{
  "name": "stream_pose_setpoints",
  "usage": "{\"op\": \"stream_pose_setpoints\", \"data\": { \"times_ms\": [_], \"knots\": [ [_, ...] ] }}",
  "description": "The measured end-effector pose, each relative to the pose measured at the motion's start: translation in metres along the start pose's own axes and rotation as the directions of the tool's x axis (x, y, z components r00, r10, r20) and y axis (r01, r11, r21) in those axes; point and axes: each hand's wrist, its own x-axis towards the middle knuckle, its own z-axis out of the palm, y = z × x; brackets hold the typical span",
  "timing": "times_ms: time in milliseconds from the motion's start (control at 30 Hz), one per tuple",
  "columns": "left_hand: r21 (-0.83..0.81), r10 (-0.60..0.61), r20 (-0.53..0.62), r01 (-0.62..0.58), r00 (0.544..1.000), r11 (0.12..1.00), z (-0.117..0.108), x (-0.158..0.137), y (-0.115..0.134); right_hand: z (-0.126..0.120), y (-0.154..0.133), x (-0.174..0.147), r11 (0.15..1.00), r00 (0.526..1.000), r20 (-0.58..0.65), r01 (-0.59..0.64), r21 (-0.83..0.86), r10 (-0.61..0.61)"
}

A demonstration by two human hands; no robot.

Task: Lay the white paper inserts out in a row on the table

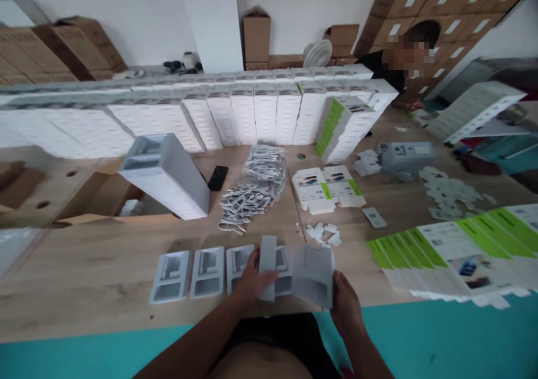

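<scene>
My left hand (251,281) grips a narrow white plastic piece (268,264), held upright over a row of white moulded trays (191,273) lying along the near table edge. My right hand (344,303) holds a blurred white tray (315,275) at its lower right corner, tilted just beside the left hand. Behind the trays lies a heap of bagged white cables (252,185) and small white parts (321,233).
A tall stack of white trays (168,171) lies tilted at the left. Rows of white boxes (235,110) line the back. Flat printed cartons (325,188) and green-edged sheets (454,244) lie right. A black phone (217,177) rests mid-table. Another person (403,51) sits at far right.
</scene>
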Motion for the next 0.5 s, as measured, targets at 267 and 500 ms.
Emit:
{"op": "stream_pose_setpoints", "data": {
  "times_ms": [267, 500],
  "knots": [
    [0.091, 0.168, -0.087, -0.161, 0.982, 0.983, 0.082, 0.011, -0.017, -0.043, -0.042, 0.07, 0.749, 0.958, 0.195, 0.286, -0.598, -0.21],
    [0.095, 0.126, -0.087, -0.117, 0.988, 0.988, 0.16, 0.015, -0.032, -0.035, -0.087, 0.036, 0.956, 0.875, 0.46, -0.008, -0.293, 0.148]
  ]
}}
